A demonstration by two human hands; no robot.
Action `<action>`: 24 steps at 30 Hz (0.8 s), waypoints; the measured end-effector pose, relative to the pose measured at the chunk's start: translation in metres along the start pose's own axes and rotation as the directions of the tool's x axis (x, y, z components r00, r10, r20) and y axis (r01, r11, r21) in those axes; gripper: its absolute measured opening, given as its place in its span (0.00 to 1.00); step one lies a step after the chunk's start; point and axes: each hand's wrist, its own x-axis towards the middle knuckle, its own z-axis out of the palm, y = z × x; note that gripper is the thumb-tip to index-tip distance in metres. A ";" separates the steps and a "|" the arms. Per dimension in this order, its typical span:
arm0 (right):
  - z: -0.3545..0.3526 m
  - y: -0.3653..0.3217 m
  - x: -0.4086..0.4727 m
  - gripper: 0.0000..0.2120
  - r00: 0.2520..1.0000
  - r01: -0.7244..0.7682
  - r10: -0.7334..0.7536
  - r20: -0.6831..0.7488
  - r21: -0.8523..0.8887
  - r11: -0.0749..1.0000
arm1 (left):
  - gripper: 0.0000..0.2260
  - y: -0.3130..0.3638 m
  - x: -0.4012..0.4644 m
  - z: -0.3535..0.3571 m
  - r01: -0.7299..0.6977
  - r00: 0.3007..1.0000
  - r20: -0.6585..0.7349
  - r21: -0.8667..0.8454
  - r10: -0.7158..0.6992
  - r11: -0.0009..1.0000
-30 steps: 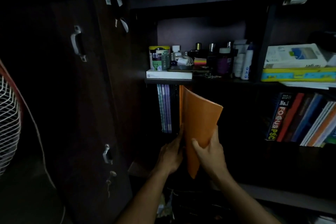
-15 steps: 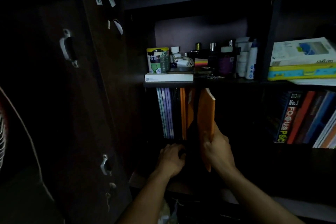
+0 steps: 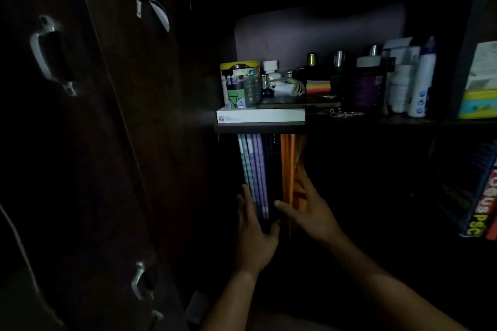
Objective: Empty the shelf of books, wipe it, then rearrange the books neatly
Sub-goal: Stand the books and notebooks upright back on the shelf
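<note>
Orange book (image 3: 287, 169) now upright, shelved.

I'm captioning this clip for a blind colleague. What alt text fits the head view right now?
Two bare hands steady a row of upright thin books in a dark cupboard: the left hand lies flat against the purple books, the right hand against the orange books. On the shelf above stand a yellow-lidded tin, bottles and a flat white box.

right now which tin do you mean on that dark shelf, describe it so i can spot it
Find the shelf above the upright books. At its left end lies a flat white box; the tin stands on it, the only yellow-lidded container with a green bicycle picture.
</note>
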 end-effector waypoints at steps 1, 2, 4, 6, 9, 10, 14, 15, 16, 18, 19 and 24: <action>-0.005 0.011 -0.005 0.46 0.999 -0.022 0.021 0.038 0.045 0.999 | 0.49 -0.001 0.001 0.002 0.002 1.000 0.010 0.037 -0.002 0.999; -0.007 0.022 -0.007 0.48 0.997 -0.054 0.051 0.063 0.048 0.997 | 0.49 -0.003 0.005 0.003 0.022 1.000 0.013 0.070 -0.022 0.997; -0.009 0.035 -0.007 0.50 0.991 -0.103 0.100 0.089 0.032 0.994 | 0.48 -0.007 0.013 0.005 0.106 0.994 0.010 0.074 -0.107 0.992; -0.010 0.040 -0.001 0.52 0.986 -0.112 0.105 0.131 0.043 0.993 | 0.43 -0.010 0.021 0.007 0.161 0.987 -0.009 0.070 -0.161 0.985; -0.016 0.038 0.016 0.54 0.976 -0.110 0.096 0.195 0.062 0.992 | 0.39 -0.011 0.028 0.007 0.154 0.988 -0.032 0.105 -0.152 0.982; -0.018 0.039 0.023 0.55 0.971 -0.111 0.095 0.222 0.064 0.992 | 0.41 -0.011 0.028 0.008 0.148 0.989 -0.033 0.111 -0.145 0.983; -0.019 0.045 0.031 0.51 0.962 -0.099 0.070 0.262 0.098 0.990 | 0.47 -0.015 0.029 0.009 0.134 0.991 -0.031 0.116 -0.131 0.984; -0.019 0.048 0.029 0.49 0.967 -0.103 0.074 0.245 0.108 0.989 | 0.47 -0.015 0.029 0.009 0.140 0.990 -0.031 0.119 -0.137 0.983; -0.021 0.050 0.027 0.48 0.971 -0.111 0.084 0.222 0.108 0.988 | 0.47 -0.015 0.029 0.009 0.145 0.989 -0.030 0.116 -0.142 0.983; -0.023 0.044 0.025 0.46 0.985 -0.115 0.091 0.147 0.161 0.980 | 0.46 -0.011 0.028 0.009 0.154 0.988 -0.030 0.117 -0.151 0.981; -0.026 0.037 0.027 0.42 0.992 -0.110 0.095 0.078 0.232 0.966 | 0.46 -0.009 0.027 0.008 0.155 0.988 -0.031 0.118 -0.152 0.981; -0.047 0.013 0.069 0.34 0.984 -0.130 0.171 -0.051 0.452 0.883 | 0.47 -0.006 0.026 0.006 0.184 0.983 -0.020 0.129 -0.183 0.974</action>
